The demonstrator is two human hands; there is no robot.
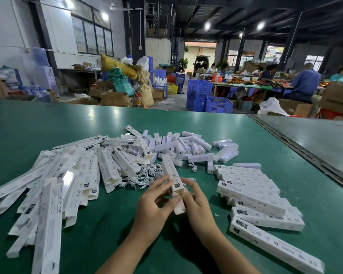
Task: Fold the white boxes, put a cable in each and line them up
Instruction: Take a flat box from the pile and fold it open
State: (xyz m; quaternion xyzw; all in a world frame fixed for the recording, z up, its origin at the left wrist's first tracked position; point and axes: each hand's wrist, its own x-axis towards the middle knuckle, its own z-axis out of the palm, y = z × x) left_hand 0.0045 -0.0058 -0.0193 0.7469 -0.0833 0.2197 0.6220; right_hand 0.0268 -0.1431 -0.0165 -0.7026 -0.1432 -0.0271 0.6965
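1 long, slim white box [171, 172] of printed cardboard, square in section, is held just above the green table [107, 125] at near centre. Its open near end shows plain brown-white flaps. The left hand [156, 202] pinches that end, fingers along the left face and thumb pressed on the flap. The right hand [196, 200] curls round its right side, fingers bent.

On the left lies a loose heap of flat cartons [57, 184], thin, creased and overlapping, too many to count. Between that heap and the held box sits a tangle of thin white cables [147, 175], glossy and coiled. Far of centre is a scatter of small white blocks [186, 147], smooth, with rounded corners. To the right, closed boxes [251, 191] lie side by side in a row running near to far; at least 8 show, some overlapping.

The table top is smooth and faintly shiny. A dark seam [297, 149] runs diagonally on the right. Bare green shows near the wrists and beyond the heaps to the far edge.
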